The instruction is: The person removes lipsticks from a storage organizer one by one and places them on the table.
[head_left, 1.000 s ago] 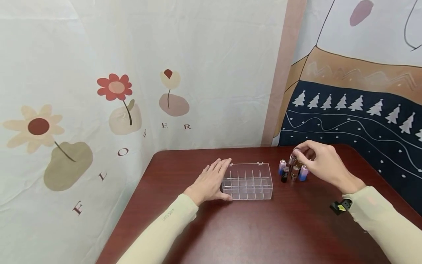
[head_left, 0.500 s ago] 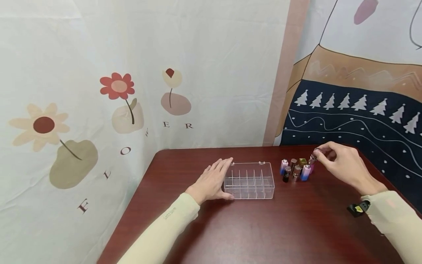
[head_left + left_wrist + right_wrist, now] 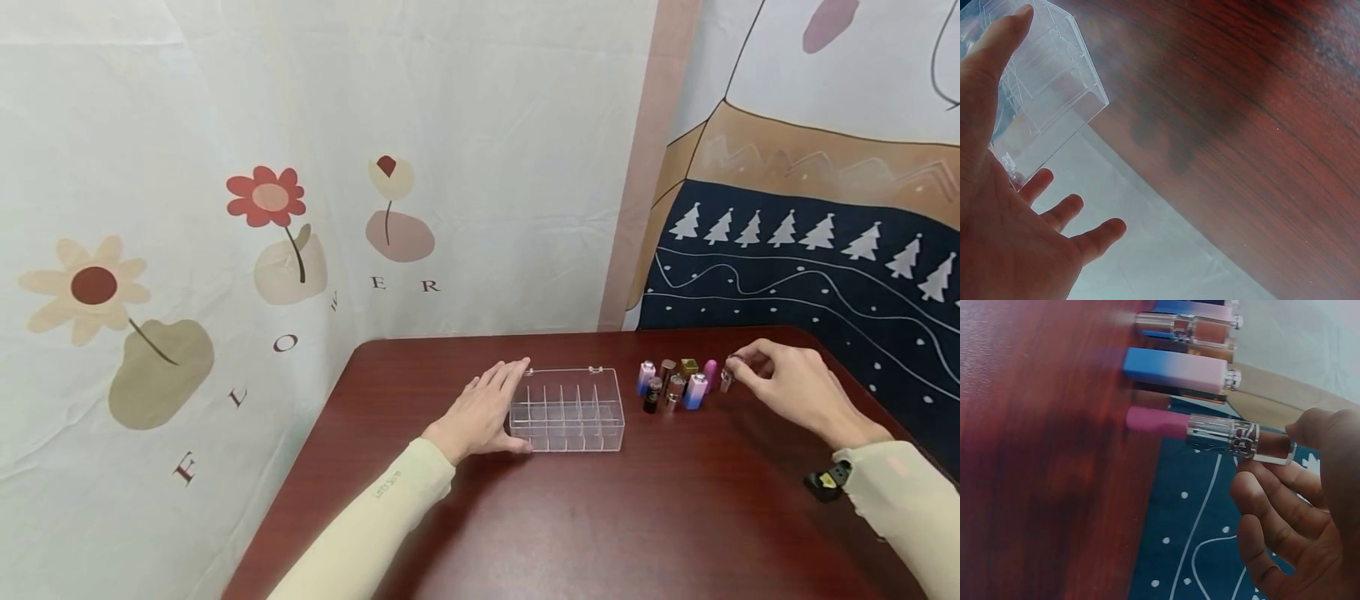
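Observation:
My right hand [image 3: 798, 387] pinches a silver lipstick tube [image 3: 1222, 434] with a clear, brownish end between thumb and fingertips. In the right wrist view this tube overlaps a pink tube [image 3: 1154, 421], which stands just left of it in the head view. A clear plastic box [image 3: 566, 437] divided into small compartments rests on the table. Against its left side lies my left hand [image 3: 480, 412], fingers straight, thumb at the near corner. The left wrist view shows the thumb overlapping the box wall [image 3: 1063, 75] and the other fingers spread past its edge.
Several lipsticks stand upright right of the box: a pink-and-blue one [image 3: 696, 392], another pink-and-blue one [image 3: 646, 378], a black one [image 3: 652, 396], a brownish one [image 3: 674, 393] and a gold-topped one [image 3: 687, 367]. Printed cloth [image 3: 480, 167] hangs behind the table [image 3: 585, 517].
My right hand has carried the silver lipstick tube from above the group to its right side and lowered it towards the table. The left hand has stayed at the box.

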Available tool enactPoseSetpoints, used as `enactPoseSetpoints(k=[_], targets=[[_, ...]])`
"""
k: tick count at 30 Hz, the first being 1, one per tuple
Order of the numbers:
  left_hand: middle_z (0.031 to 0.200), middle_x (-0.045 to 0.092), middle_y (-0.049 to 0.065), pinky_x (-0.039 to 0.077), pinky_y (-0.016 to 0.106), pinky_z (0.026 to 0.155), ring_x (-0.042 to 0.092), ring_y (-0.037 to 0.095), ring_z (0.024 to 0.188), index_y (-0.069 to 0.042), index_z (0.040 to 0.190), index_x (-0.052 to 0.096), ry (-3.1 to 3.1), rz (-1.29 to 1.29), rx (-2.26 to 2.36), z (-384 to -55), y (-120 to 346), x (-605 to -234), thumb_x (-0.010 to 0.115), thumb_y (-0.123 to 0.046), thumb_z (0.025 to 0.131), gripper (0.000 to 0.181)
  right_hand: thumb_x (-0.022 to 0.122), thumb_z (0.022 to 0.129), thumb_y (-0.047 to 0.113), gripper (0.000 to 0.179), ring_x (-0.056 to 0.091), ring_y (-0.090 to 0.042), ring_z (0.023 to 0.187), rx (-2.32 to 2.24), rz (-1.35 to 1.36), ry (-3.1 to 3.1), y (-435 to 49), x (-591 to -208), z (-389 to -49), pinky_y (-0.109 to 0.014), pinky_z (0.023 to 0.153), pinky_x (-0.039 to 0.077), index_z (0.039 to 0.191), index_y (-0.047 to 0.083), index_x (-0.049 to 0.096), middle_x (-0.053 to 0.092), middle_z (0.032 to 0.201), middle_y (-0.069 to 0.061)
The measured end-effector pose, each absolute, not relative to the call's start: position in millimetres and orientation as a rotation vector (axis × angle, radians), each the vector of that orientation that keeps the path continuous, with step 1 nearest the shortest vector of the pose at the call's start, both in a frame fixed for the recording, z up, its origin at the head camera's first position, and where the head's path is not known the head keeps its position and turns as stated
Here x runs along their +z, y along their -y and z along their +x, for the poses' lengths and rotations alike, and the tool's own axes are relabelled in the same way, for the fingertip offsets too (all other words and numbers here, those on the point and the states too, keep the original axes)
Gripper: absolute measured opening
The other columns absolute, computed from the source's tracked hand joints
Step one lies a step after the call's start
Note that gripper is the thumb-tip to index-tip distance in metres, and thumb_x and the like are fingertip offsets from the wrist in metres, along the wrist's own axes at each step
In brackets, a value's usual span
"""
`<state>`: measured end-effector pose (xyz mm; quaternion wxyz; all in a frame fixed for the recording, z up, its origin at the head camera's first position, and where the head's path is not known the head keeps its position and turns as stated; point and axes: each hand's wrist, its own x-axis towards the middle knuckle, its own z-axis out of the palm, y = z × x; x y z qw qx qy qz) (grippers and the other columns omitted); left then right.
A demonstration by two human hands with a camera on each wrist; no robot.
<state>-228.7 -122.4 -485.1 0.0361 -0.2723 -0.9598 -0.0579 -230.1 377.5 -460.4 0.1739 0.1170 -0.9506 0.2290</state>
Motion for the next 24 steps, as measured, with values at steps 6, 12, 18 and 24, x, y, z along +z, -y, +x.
enactPoseSetpoints(k=[6,12,18,24], targets=[[0.188,0.039,0.011,0.048,0.067,0.135,0.04,0.04,0.176,-0.016,0.187,0.013,2.947,-0.836,-0.184,-228.1,122.6,-485.4,0.102,-0.068,0.081,0.147,0.078,0.112,0.034,0.031,0.077,-0.026,0.091,0.652,0.351,2.784,-375.3,-471.9,-232.5,-0.045,0.073,0.065,0.124,0.006,0.084,0.087,0.106,-0.014],[0.188,0.039,0.011,0.048,0.067,0.135,0.04,0.041,0.176,-0.016,0.187,0.014,2.938,-0.842,-0.185,-227.3,122.5,-485.0,0.101,-0.07,0.082,0.146,0.078,0.112,0.035,0.035,0.078,-0.03,0.095,0.656,0.363,2.843,-372.8,-479.3,-233.6,-0.063,0.082,0.069,0.128,0.004,0.083,0.087,0.111,-0.018],[0.188,0.039,0.011,0.049,0.067,0.135,0.041,0.042,0.175,-0.015,0.186,0.016,2.936,-0.84,-0.189,-227.7,122.5,-483.9,0.101,-0.07,0.082,0.146,0.079,0.111,0.033,0.036,0.077,-0.027,0.092,0.651,0.375,2.854,-371.0,-481.7,-235.3,-0.062,0.082,0.07,0.129,0.001,0.083,0.088,0.11,-0.018],[0.188,0.039,0.011,0.048,0.067,0.135,0.04,0.042,0.176,-0.017,0.187,0.014,2.946,-0.837,-0.186,-227.0,122.4,-482.8,0.1,-0.071,0.082,0.145,0.079,0.111,0.032,0.038,0.078,-0.026,0.091,0.654,0.379,2.863,-369.9,-483.5,-234.9,-0.067,0.087,0.069,0.131,-0.001,0.082,0.087,0.111,-0.021]])
